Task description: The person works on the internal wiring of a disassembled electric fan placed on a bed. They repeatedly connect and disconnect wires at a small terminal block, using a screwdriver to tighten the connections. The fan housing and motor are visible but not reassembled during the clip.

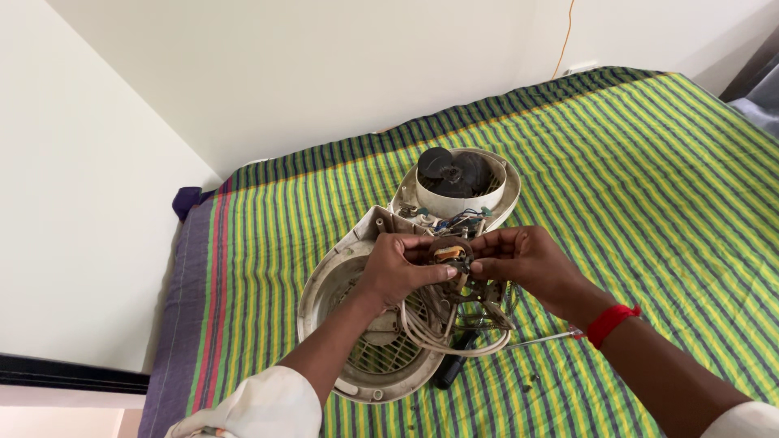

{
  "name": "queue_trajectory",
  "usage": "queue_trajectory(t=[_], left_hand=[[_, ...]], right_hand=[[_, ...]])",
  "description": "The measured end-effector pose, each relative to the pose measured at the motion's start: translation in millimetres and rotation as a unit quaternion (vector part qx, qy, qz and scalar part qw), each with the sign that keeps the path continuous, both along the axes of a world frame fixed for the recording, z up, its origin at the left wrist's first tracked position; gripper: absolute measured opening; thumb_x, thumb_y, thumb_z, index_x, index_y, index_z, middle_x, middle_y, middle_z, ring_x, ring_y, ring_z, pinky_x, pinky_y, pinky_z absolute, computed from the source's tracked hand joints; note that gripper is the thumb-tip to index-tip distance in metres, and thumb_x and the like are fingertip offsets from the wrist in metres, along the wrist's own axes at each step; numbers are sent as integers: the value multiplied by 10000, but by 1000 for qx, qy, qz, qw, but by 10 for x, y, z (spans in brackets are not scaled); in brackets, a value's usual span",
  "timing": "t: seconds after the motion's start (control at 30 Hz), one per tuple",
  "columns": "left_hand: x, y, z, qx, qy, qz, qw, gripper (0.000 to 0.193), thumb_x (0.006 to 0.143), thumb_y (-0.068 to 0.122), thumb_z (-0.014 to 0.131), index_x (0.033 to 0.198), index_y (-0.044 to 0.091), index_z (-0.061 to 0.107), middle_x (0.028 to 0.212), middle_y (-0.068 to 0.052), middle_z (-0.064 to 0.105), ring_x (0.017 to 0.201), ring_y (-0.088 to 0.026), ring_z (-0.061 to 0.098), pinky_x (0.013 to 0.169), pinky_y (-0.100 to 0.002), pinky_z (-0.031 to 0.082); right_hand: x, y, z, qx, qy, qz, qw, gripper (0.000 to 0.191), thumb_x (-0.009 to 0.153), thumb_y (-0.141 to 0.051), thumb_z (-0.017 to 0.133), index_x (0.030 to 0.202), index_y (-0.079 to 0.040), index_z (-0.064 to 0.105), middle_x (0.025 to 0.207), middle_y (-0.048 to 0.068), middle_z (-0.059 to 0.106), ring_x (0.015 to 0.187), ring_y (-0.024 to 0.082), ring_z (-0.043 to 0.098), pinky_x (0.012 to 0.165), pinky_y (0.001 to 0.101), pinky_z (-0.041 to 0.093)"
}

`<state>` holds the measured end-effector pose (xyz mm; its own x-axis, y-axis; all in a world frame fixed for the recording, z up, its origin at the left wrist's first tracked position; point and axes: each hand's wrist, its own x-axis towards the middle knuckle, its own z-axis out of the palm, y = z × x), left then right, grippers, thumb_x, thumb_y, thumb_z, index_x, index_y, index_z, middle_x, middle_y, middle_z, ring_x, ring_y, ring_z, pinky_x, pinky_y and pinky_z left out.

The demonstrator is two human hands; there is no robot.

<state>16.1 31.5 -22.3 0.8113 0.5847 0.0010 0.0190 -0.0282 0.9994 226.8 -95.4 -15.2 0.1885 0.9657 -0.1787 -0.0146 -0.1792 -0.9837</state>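
While pinched between both hands | motor [451,254] above fan housing [341,284]

A small dark motor [451,254] with orange-brown windings and trailing cream wires [438,332] is held upright above the striped bedspread, pinched between the left hand [398,270] at nine o'clock and the right hand [523,258] at three o'clock.

The fan housing [357,324] is moulded in matt, yellowed cream plastic. The bedsheet [649,203] is woven striped cloth, and the screwdriver shaft [540,339] is shiny metal.
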Motion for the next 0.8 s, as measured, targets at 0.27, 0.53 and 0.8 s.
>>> queue_trajectory(t=[0.27, 0.53, 0.8], left_hand=[[-25, 5, 18, 24, 11, -17, 999, 502, 739, 127, 883, 1198, -24, 746, 1031, -106, 805, 892, -116, 760, 818, -289, 641], [-82, 9, -74, 63, -18, -13, 998, 514, 743, 99, 901, 1212, -41, 747, 1067, -105, 800, 929, -100, 737, 841, -281, 635], [-108, 18, -154, 2, -87, -35, 996, 540, 768, 2, 865, 1273, -73, 690, 1187, -129, 765, 1052, -125, 726, 955, -308, 633]], right_hand=[[-80, -41, 134, -19, -54, -24, 998, 328, 786, 26, 787, 1112, 50, 761, 977, 132, 819, 855, 165, 776, 787, 315, 645], [-160, -111, 188, -20, -57, -46, 997, 381, 766, 49, 782, 1143, 21, 735, 1019, 131, 816, 891, 179, 795, 825, 313, 672], [-191, -92, 130, 21, -84, -50, 995, 378, 768, 50, 789, 1143, 13, 755, 1018, 117, 817, 873, 175, 796, 817, 295, 676]])
